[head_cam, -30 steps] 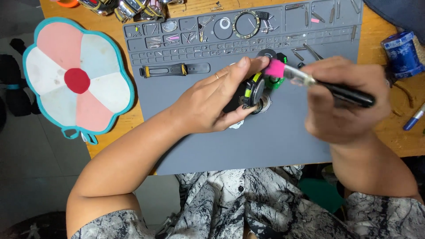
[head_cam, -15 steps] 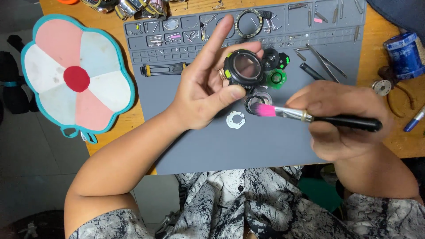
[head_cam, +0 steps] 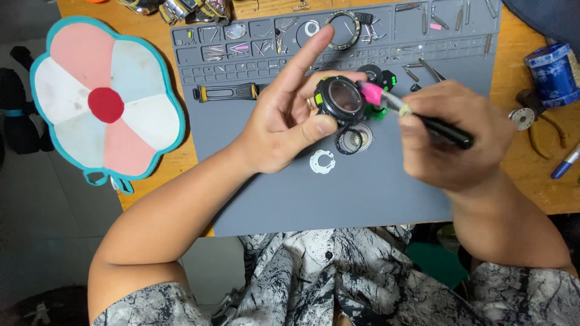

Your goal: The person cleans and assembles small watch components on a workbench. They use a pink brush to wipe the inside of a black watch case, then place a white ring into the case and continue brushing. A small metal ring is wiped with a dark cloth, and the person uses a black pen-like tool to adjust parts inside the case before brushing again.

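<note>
Watch case (head_cam: pixel 342 98), round and black with a yellow-green accent and a clear crystal facing up, pinched at its rim between thumb and middle fingers of left hand (head_cam: pixel 289 124), index finger stretched straight up toward the top of the mat. Raised just above grey mat (head_cam: pixel 374 187), over its upper middle. Touched at its right edge by the pink tip of a tool (head_cam: pixel 417 115) with a black handle, gripped pen-fashion in closed right hand (head_cam: pixel 450 136). Directly below the case on the mat: black ring (head_cam: pixel 348 140) around a clear disc, and just left of that a white spacer (head_cam: pixel 322 162). Behind the case, partly hidden: black and green watch parts (head_cam: pixel 384 78). Farther left on the mat, black strap (head_cam: pixel 225 92) with yellow ends, lying flat. Along the mat's top edge, small trays with screws, pins and a metal bezel (head_cam: pixel 342 29); tweezers (head_cam: pixel 430 69) near the upper right. Off the mat on the wooden table (head_cam: pixel 525 181): blue spool (head_cam: pixel 551 72), pliers (head_cam: pixel 538 115) and a blue pen (head_cam: pixel 566 162) at right; flower-shaped pad (head_cam: pixel 103 102) in pink, white and teal at far left, overhanging the table edge. Patterned black-and-white shirt (head_cam: pixel 338 271) at the bottom.
</note>
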